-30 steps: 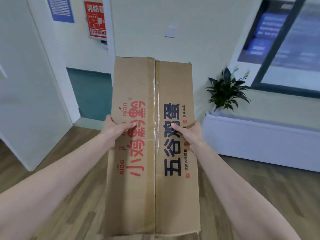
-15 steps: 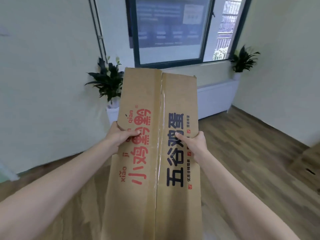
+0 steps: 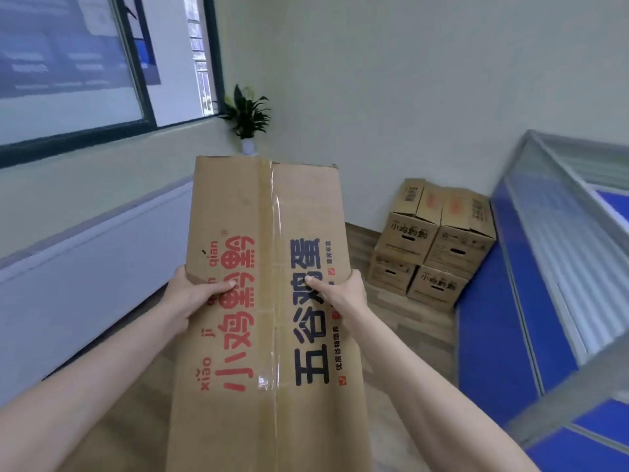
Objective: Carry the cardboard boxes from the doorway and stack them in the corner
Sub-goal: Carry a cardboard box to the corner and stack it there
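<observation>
Your left hand [image 3: 197, 298] and right hand [image 3: 343, 294] clamp the carried box [image 3: 269, 301] by its long sides, thumbs on top; stiff taped cardboard, seemingly light, so keep gripping mid-length

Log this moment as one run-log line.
phase: carrying | held: cardboard box | left hand, right hand: gripping sides | stack: in corner, ahead right

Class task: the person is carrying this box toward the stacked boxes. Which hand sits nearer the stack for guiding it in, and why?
The right hand. The stacked boxes stand ahead and to the right, beside the blue partition, on the side of the carried box that it grips. The left hand holds the far edge. Both should probably stay on.
</observation>
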